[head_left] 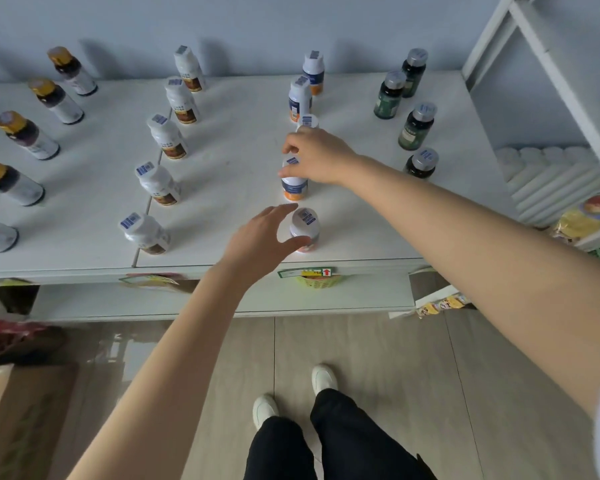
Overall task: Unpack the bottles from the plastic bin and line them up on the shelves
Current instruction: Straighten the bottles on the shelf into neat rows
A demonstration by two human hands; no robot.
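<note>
right hand (314, 155) pinches the blue-label bottle (294, 187) by its cap, upright under the palm; left hand (260, 244) spread wide, holding nothing, close beside the front bottle (305, 227), likely light, rigid, slick plastic, so take it round the cap or shoulder.

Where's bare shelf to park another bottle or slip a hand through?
Widest bare strip: between the white brown-labelled bottles and the white blue-and-orange-labelled bottles. Narrower strip between those and the dark green silver-capped bottles. Crowded: the blue-and-orange column, where the right hand grips one and the left hand hovers open.
</note>
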